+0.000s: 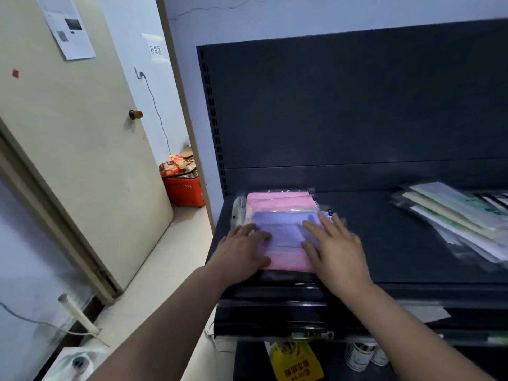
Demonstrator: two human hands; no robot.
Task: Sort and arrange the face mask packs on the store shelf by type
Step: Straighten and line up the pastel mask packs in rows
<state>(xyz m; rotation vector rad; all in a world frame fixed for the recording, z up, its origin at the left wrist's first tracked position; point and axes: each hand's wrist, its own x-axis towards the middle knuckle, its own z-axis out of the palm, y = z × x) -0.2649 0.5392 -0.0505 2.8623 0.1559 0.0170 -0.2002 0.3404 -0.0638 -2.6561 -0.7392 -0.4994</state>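
Note:
A pile of clear-wrapped mask packs lies at the left end of the dark shelf [384, 243]. Its top pack [284, 235] fades from purple to pink, and a pink pack [280, 200] shows behind it. My left hand [243, 251] lies flat on the top pack's left side. My right hand [334, 248] rests flat on its right side, fingers spread. Neither hand grips anything. A second, fanned pile of pale green, cream and white packs [456, 218] sits at the shelf's right end.
The shelf's dark back panel [357, 105] rises behind the piles. Below the shelf are a yellow bag [294, 361] and white jars [360, 356]. To the left stand a beige door [71, 149] and a red basket [184, 188] on the floor.

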